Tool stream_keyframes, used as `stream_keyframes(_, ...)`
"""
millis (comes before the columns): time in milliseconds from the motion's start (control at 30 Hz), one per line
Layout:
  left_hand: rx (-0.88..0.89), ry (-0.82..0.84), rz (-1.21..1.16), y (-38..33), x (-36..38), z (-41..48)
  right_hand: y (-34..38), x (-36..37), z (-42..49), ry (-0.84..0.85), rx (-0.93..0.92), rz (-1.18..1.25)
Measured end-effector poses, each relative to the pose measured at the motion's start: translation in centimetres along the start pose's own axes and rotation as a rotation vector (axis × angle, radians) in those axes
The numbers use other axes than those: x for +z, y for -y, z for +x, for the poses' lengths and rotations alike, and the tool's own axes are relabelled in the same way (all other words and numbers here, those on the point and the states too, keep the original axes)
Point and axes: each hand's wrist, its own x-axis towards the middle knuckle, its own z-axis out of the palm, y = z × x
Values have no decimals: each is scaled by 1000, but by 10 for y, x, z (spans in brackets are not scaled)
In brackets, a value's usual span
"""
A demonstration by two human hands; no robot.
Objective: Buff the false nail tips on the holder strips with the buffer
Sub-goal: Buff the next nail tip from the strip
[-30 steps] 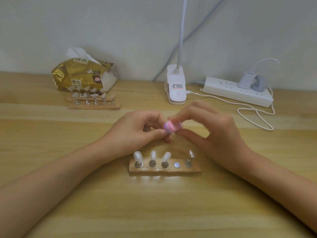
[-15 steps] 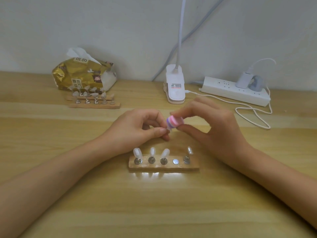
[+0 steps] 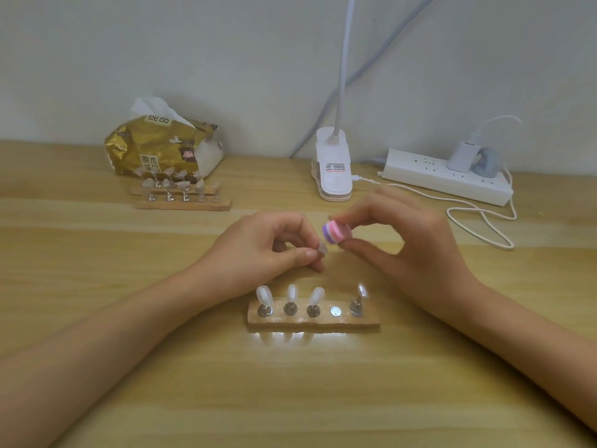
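A wooden holder strip (image 3: 313, 325) lies near me with several metal stands carrying clear false nail tips; one magnet spot (image 3: 335, 311) on it is bare. My left hand (image 3: 258, 250) pinches one nail tip on its stand (image 3: 321, 249) above the strip. My right hand (image 3: 403, 244) pinches a small pink and purple buffer (image 3: 336, 231) just above and to the right of that tip. Two more holder strips with nail tips (image 3: 182, 197) sit at the back left.
A gold tissue pack (image 3: 161, 147) stands behind the far strips. A white clip lamp (image 3: 332, 171) stands at the back centre, its light falling on the near strip. A white power strip (image 3: 445, 176) with plugs and a looping cable (image 3: 481, 224) lies at the back right.
The buffer has lifted a little off the held nail tip and turned, showing its purple end. Both hands stay above the near strip.
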Motion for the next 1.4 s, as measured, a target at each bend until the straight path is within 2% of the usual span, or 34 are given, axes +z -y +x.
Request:
stream_keyframes(100,1,6,2,0,0,0,0,2,1,59,17,-3)
stream_keyframes(167,-2,9,9,0,0,0,-2,-1,0,32,51,2)
stream_keyframes(267,-6,-2,1,1,0,1,-1,2,-1,37,-22,-25)
stream_keyframes(367,-5,16,-6,1,0,1,-3,0,-1,35,55,-3)
stream_keyframes(433,-7,16,-8,2,0,1,-2,-1,-1,2,11,-23)
stream_keyframes(500,-21,15,-8,2,0,2,0,3,-2,37,-35,-39)
stream_keyframes(633,-38,25,-7,1,1,2,-4,0,-3,7,28,-54)
stream_keyframes(733,-51,11,-13,1,0,3,0,3,-2,14,-53,-51)
stream_keyframes(867,-53,18,-18,0,1,2,-5,-1,-3,16,34,-53)
stream_keyframes(967,-52,9,-16,1,0,2,-1,2,-2,18,-55,-62)
stream_keyframes(1100,-40,14,-20,1,1,1,-5,-1,-4,50,45,-51)
stream_keyframes(1267,38,-84,-190,-1,-5,-3,-3,-5,-3,-15,97,40)
stream_keyframes(1400,33,-132,-245,-1,-8,-5,-1,-4,-1,-8,89,57)
